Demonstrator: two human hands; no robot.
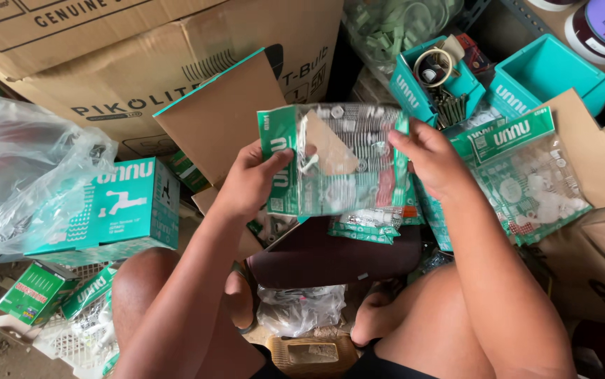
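Left of my left hand point(250, 184) sits a teal box point(123, 207); that hand pinches the clear packet of screws point(341, 158) at its left edge; my right hand point(429, 158) grips its right edge, thumb over; another hardware packet point(527, 179) lies right of it

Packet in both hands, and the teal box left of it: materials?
Packet: looks like thin clear plastic film, glossy, since glare streaks it and small hardware shows through; teal printed edges. Held by left hand and right hand. Teal box: probably printed cardboard, matte, with creased folded edges.
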